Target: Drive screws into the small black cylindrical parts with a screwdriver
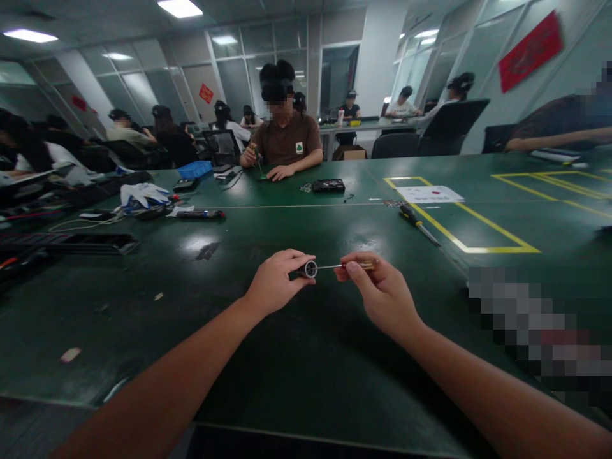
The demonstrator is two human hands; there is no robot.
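My left hand (280, 280) pinches a small black cylindrical part with a pale ring at its end (310, 269); what the part is I cannot tell. My right hand (382, 290) is closed round the amber handle of a thin screwdriver (329, 266). The screwdriver's shaft points left, and its tip reaches the ringed end of the part. Whether the tip sits inside or only touches the rim is too small to tell. Both hands are held above the green table (296, 363). My left fingers cover much of the part's body.
A yellow-and-black screwdriver (418, 223) lies at right, near a paper sheet (430, 194) and yellow tape outlines. Across the table a person (287, 137) works beside a black device (328, 185). White gloves (143, 194), a blue tray (194, 169) and dark parts lie left.
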